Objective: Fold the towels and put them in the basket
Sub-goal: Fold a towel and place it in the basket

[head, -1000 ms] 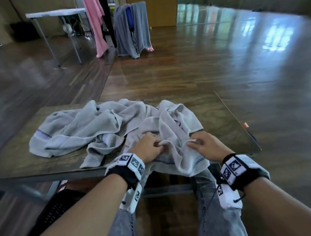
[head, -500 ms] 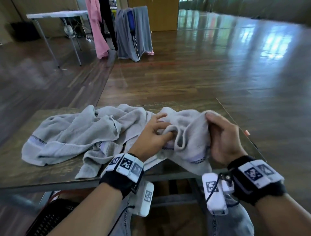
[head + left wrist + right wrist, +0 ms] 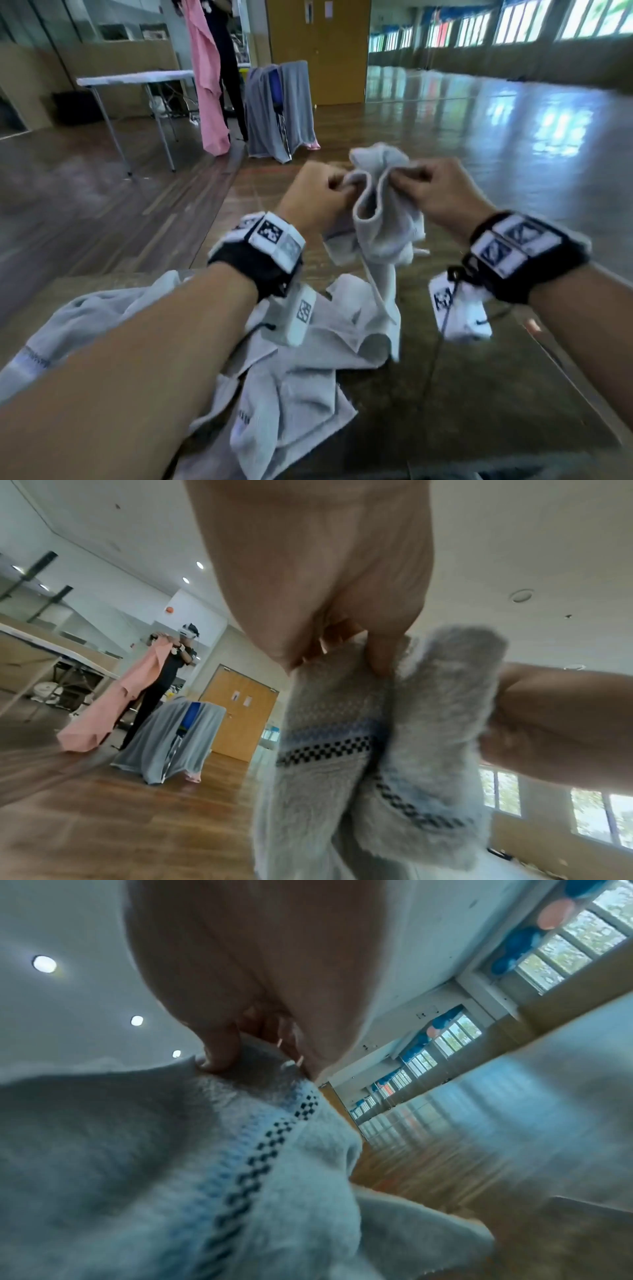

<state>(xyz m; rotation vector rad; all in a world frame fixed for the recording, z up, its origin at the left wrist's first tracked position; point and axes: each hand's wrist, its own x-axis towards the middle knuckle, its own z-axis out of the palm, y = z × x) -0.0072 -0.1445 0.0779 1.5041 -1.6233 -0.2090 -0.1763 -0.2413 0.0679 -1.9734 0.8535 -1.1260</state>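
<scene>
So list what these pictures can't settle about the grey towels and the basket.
- Basket: in no view.
- Lifted grey terry towel: its lower end merges with the crumpled grey towels on the table in the head view; the count is unclear.
- Left hand, right hand: fingertips buried in cloth.
- Right wrist view: the floor is motion-blurred.

The left hand (image 3: 318, 569) pinches a grey towel (image 3: 346, 756) at its top edge; the right hand (image 3: 561, 723) grips the bunched fold just beside that pinch.
</scene>
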